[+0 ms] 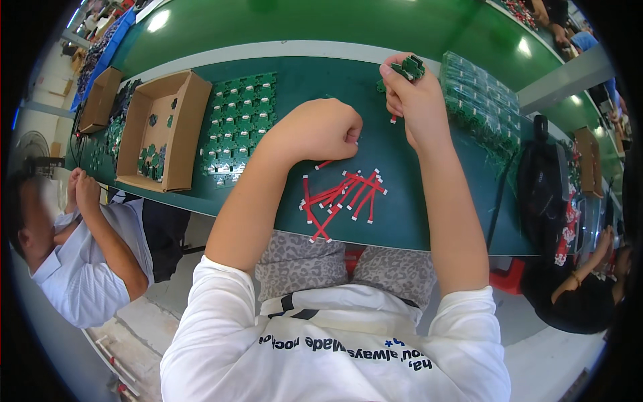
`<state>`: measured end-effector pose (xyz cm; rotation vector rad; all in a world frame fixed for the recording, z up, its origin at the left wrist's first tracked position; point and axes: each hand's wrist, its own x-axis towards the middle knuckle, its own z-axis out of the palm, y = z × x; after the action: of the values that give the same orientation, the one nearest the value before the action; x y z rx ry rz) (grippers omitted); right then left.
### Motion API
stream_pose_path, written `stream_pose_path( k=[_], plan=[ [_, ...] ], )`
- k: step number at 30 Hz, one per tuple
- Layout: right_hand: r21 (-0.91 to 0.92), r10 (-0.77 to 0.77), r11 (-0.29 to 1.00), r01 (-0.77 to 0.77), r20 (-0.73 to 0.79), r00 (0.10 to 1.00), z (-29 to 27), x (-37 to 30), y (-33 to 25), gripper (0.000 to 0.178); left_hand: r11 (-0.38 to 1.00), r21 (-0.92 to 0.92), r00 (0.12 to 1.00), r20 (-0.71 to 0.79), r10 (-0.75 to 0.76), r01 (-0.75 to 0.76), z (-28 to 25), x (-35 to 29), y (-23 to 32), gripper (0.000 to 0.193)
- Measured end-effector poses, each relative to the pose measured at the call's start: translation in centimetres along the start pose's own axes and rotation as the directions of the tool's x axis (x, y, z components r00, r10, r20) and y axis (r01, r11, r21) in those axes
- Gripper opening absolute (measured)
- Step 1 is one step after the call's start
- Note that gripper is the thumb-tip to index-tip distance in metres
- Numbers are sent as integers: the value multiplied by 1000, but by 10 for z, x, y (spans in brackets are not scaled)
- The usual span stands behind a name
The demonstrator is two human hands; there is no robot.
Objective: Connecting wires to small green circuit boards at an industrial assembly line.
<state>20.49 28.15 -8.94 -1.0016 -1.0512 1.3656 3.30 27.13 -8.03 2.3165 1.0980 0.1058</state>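
Observation:
My right hand [416,100] is closed around a few small green circuit boards [410,68], held up over the far part of the table. A short red cable end with a white plug pokes out under its fingers. To its left, my left hand [320,130] is curled with the knuckles up. A tiny white bit shows at its fingertips; what it grips is mostly hidden. One red cable [324,164] lies just below that hand. Nearer to me, a loose pile of short red cables with white plugs [343,195] lies on the green tabletop [402,224].
Left of my hands lie rows of green boards [239,124], then a cardboard box [179,130] with loose boards inside. A stack of green board panels [481,100] stands at right, with a black bag [536,174] beyond. Co-workers sit on both sides.

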Motion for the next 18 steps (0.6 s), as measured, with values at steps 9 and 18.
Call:
stream_pose_path(
  k=[9, 18],
  plan=[
    [66, -29, 998, 26, 46, 999, 3, -5, -4, 17, 784, -617, 952, -275, -131, -70, -17, 3, -16, 17],
    [-303, -162, 931, 203, 153, 975, 14, -7, 6, 12, 590, -777, 879, -420, -225, -220, -15, 8, -23, 16]
  ],
)
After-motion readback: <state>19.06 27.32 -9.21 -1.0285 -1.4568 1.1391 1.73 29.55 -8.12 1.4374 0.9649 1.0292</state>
